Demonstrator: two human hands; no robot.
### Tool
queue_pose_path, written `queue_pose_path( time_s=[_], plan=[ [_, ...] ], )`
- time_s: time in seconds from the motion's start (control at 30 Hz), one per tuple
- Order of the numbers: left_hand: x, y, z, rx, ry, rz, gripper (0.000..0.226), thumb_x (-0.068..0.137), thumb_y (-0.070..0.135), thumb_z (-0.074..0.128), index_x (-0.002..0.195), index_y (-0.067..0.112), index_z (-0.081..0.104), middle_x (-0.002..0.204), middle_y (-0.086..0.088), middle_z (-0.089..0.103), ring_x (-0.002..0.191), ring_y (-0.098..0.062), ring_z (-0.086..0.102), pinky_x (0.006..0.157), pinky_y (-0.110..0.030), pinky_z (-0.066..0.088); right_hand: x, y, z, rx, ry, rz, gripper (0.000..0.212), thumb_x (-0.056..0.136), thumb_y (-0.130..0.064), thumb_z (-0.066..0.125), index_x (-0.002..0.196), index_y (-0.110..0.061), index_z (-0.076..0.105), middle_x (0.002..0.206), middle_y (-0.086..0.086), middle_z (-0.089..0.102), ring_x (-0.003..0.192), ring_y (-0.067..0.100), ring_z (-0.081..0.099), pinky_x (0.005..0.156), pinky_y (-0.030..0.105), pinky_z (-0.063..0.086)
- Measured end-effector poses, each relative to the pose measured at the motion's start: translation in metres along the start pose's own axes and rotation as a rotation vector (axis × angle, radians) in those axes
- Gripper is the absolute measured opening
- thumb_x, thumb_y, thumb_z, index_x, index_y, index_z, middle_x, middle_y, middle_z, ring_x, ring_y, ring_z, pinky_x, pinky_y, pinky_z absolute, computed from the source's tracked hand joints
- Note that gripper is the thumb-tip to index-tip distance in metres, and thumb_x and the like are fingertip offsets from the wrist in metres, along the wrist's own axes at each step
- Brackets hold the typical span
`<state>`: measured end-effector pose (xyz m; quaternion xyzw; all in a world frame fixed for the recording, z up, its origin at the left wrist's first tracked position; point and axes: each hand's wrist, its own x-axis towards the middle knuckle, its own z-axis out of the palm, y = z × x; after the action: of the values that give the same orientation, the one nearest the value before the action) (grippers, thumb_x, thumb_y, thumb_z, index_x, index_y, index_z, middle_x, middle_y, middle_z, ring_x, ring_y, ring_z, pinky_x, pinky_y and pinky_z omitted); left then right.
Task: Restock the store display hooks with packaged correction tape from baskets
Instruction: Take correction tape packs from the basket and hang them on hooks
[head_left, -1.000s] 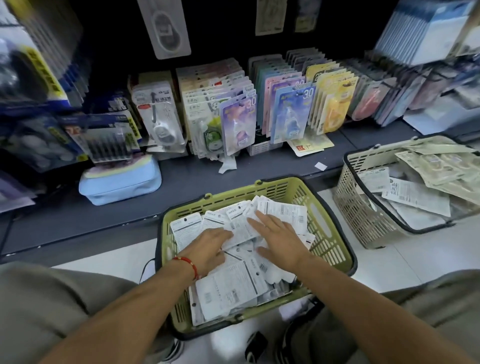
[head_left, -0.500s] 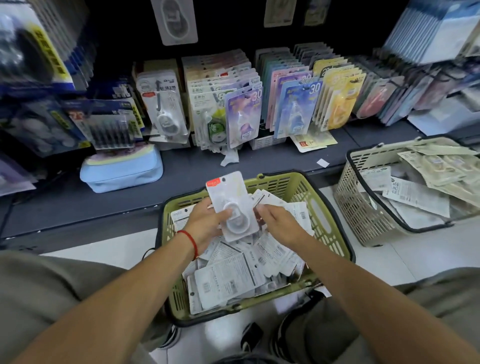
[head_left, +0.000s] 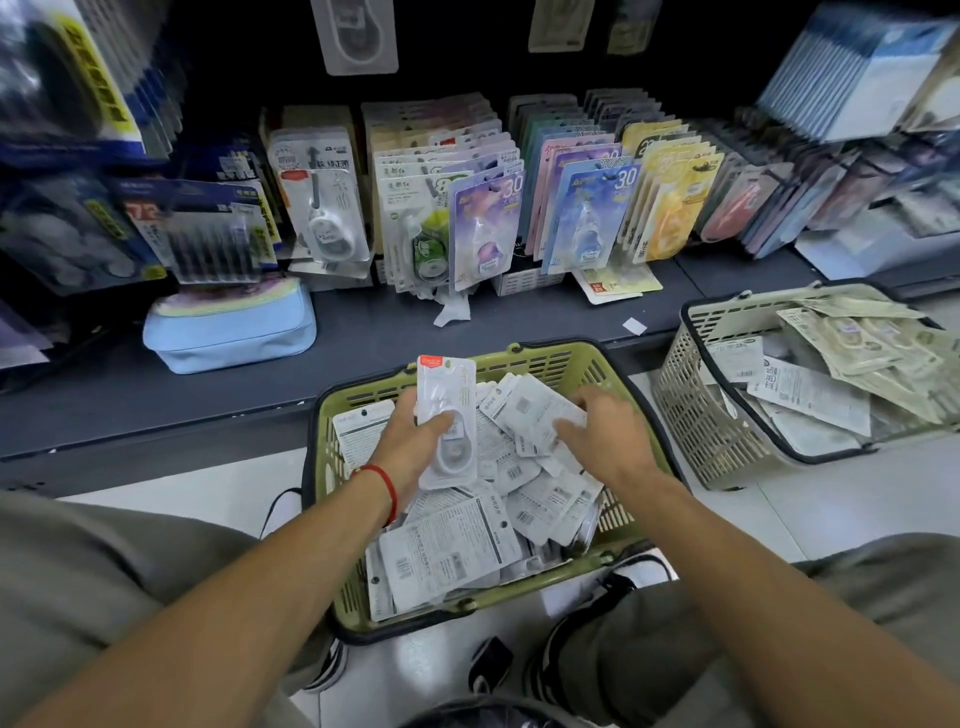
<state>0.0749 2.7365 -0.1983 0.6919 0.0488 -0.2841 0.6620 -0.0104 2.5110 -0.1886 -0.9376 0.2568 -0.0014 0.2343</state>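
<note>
Green basket (head_left: 602, 364), beige basket (head_left: 691, 415), red wristband (head_left: 388, 486), pale-blue pouch (head_left: 228, 338)

wear: red string bracelet (head_left: 387, 491) | khaki trousers (head_left: 78, 587); black-and-white sneakers (head_left: 545, 670)

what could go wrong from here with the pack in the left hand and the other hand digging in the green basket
The left hand holds the white pack mostly by thumb and fingers at one side, so it might slip back into the green basket. The right hand is pressing into loose, overlapping packs; some near the rim could slide out. The display rows look crowded, so hanging may knock others.
</note>
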Motion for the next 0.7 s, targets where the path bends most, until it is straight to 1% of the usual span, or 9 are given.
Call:
queue_pose_path(
  time_s=[0.1,0.2,0.27,0.33,0.47,0.53,0.6,0.67,0.7],
  plan=[
    [-0.008,-0.001,0.016,-0.017,-0.061,0.053,0.027,0.104,0.023,0.064,0.124,0.04,0.059,0.125,0.001,0.074,0.117,-0.027,0.07,0.102,-0.055,0.055,-0.01,-0.026,0.003,0.303,0.009,0.086,0.019,0.098,-0.031,0.069,0.109,-0.021,0.058,0.11,-0.003,0.071,0.081,0.01,0.068,0.059,0.021,0.046],
    [-0.018,-0.003,0.029,-0.097,-0.154,0.031,0.037,0.103,0.044,0.061,0.14,0.043,0.053,0.124,0.004,0.076,0.111,-0.024,0.074,0.087,-0.052,0.063,-0.03,-0.051,0.013,0.629,-0.07,0.048,0.026,0.095,-0.033,0.075,0.107,-0.026,0.053,0.11,-0.01,0.071,0.088,0.006,0.072,0.065,0.021,0.055],
    [-0.021,-0.004,0.031,-0.19,-0.216,-0.027,0.044,0.099,0.055,0.06,0.142,0.044,0.053,0.126,0.004,0.075,0.107,-0.024,0.077,0.076,-0.049,0.064,-0.04,-0.06,0.022,0.741,-0.096,-0.016,0.021,0.1,-0.029,0.07,0.116,-0.025,0.058,0.117,-0.01,0.067,0.098,0.006,0.069,0.08,0.032,0.062],
    [-0.02,-0.004,0.028,-0.254,-0.23,-0.017,0.037,0.099,0.045,0.067,0.135,0.041,0.058,0.121,0.0,0.077,0.102,-0.028,0.078,0.073,-0.051,0.065,-0.041,-0.061,0.025,0.769,-0.087,-0.054,0.019,0.105,-0.021,0.061,0.123,-0.023,0.065,0.127,-0.005,0.065,0.107,0.016,0.066,0.089,0.043,0.062],
    [-0.012,-0.004,0.016,-0.308,-0.17,-0.058,0.039,0.099,0.011,0.07,0.131,0.03,0.061,0.118,-0.008,0.078,0.099,-0.034,0.077,0.069,-0.049,0.064,-0.036,-0.056,0.028,0.712,-0.042,-0.133,0.022,0.102,-0.012,0.063,0.12,-0.024,0.069,0.13,-0.003,0.06,0.107,0.014,0.066,0.083,0.032,0.063],
    [-0.009,-0.002,0.008,-0.26,-0.176,-0.086,0.042,0.095,0.012,0.074,0.132,0.027,0.06,0.12,-0.01,0.077,0.102,-0.037,0.077,0.074,-0.055,0.063,-0.031,-0.051,0.027,0.608,0.02,-0.188,0.034,0.099,-0.014,0.069,0.131,-0.024,0.062,0.133,-0.005,0.053,0.116,0.015,0.062,0.088,0.032,0.061],
    [-0.005,0.003,-0.001,-0.15,-0.231,-0.111,0.05,0.084,0.018,0.083,0.13,0.024,0.063,0.117,-0.01,0.078,0.101,-0.036,0.077,0.077,-0.06,0.062,-0.022,-0.044,0.023,0.494,0.023,-0.276,0.061,0.096,-0.026,0.076,0.15,-0.028,0.047,0.149,-0.004,0.043,0.136,0.011,0.047,0.108,0.029,0.047],
    [-0.002,0.008,-0.009,-0.054,-0.282,-0.157,0.058,0.071,0.028,0.088,0.125,0.021,0.067,0.109,-0.01,0.08,0.092,-0.032,0.078,0.079,-0.061,0.063,-0.014,-0.04,0.014,0.523,-0.108,-0.273,0.084,0.09,-0.039,0.081,0.16,-0.038,0.033,0.161,-0.009,0.035,0.145,0.006,0.035,0.115,0.025,0.036],
    [-0.001,0.009,-0.013,-0.044,-0.286,-0.18,0.062,0.069,0.03,0.088,0.125,0.018,0.066,0.108,-0.011,0.08,0.092,-0.032,0.077,0.084,-0.063,0.061,-0.01,-0.038,0.01,0.567,-0.169,-0.242,0.09,0.087,-0.04,0.084,0.16,-0.044,0.032,0.159,-0.013,0.038,0.142,0.003,0.038,0.111,0.024,0.04]
  ],
)
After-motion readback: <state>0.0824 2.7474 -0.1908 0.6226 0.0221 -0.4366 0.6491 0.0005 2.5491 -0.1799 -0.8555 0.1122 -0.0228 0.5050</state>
